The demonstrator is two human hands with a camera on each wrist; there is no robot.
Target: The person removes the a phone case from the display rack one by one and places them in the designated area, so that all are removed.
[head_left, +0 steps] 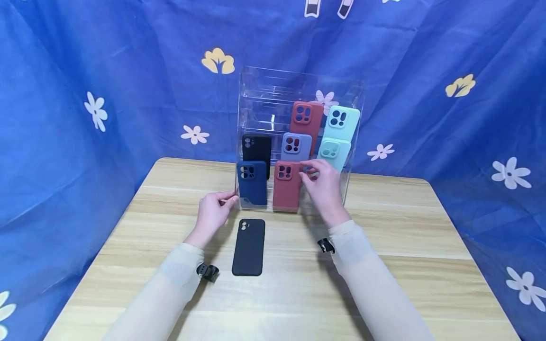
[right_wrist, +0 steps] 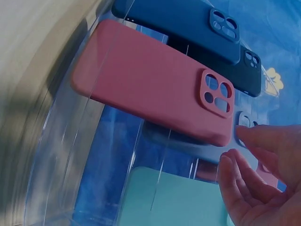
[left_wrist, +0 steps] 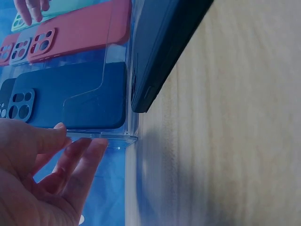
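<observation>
A red phone case (head_left: 286,192) leans in the bottom tier of a clear acrylic display stand (head_left: 298,73). My right hand (head_left: 324,187) is at its top right corner, with thumb and index fingertips right at the edge and slightly apart. At the stand's lower left side, my left hand (head_left: 213,210) pinches the clear edge. Beside that hand, a dark blue phone case (head_left: 252,187) stands in the same tier. Flat on the table in front lies a black phone case (head_left: 249,248), its camera cutouts toward the stand.
Higher tiers hold a black case (head_left: 257,144), a lavender case (head_left: 296,147), another red case (head_left: 309,121) and two mint cases (head_left: 344,124). The stand is on a wood-grain table (head_left: 384,265). A blue patterned curtain (head_left: 162,85) hangs close behind it and at both sides.
</observation>
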